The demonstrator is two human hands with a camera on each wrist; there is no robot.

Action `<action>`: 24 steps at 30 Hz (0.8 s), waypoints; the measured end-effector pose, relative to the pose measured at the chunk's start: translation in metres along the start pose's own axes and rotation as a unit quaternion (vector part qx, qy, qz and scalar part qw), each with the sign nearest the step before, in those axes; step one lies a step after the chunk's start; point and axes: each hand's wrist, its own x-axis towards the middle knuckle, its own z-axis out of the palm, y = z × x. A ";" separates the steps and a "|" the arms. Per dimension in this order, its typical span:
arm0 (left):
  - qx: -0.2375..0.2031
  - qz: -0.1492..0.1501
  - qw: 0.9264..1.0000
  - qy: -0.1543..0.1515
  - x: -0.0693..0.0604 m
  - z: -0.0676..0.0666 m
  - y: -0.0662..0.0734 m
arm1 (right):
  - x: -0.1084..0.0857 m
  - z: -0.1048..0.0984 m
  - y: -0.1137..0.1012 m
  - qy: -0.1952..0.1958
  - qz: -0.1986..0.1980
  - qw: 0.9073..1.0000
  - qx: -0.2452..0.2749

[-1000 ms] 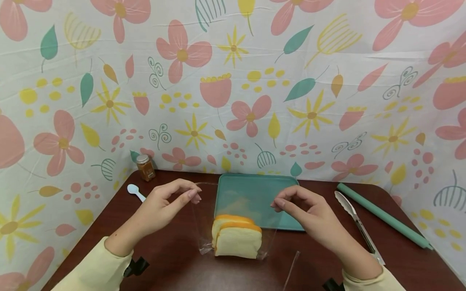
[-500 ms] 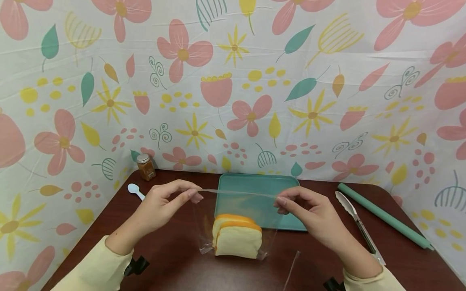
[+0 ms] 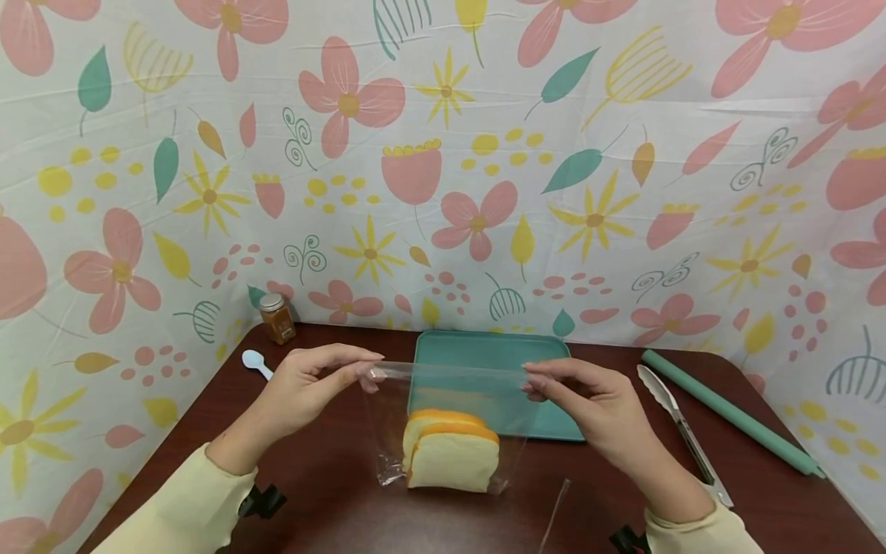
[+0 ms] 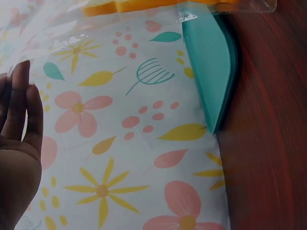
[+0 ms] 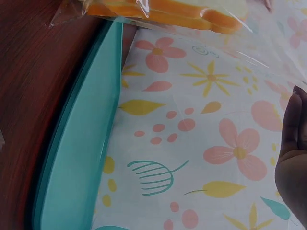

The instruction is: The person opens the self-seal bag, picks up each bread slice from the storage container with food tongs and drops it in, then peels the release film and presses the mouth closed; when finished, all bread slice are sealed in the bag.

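A clear plastic bag [image 3: 457,396] stands upright on the table, its top edge stretched between both hands. Inside sit bread slices [image 3: 453,462] with orange crusts, low in the bag. My left hand [image 3: 314,388] pinches the bag's upper left corner between thumb and fingers. At the upper right corner, my right hand [image 3: 588,396] pinches it the same way. The left wrist view has the bread's crust [image 4: 158,5] at the top and part of the left hand [image 4: 19,124] at the left. In the right wrist view, the right hand [image 5: 293,143] is partly cut off.
Behind the bag lies a teal tray [image 3: 494,350]. Tongs [image 3: 681,431] and a green roll [image 3: 734,412] lie at the right. A spice jar [image 3: 278,318] and a white spoon [image 3: 256,362] are at the back left. A thin clear strip [image 3: 555,512] lies in front.
The bag's top edge, hard to see at first, became a narrow band and now shows as a flat, taut strip between the hands. Both hands have shifted only slightly.
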 end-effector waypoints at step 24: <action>-0.112 0.028 0.991 -0.062 -0.001 -0.007 -0.015 | 0.004 -0.006 0.017 -0.112 -0.135 0.974 0.147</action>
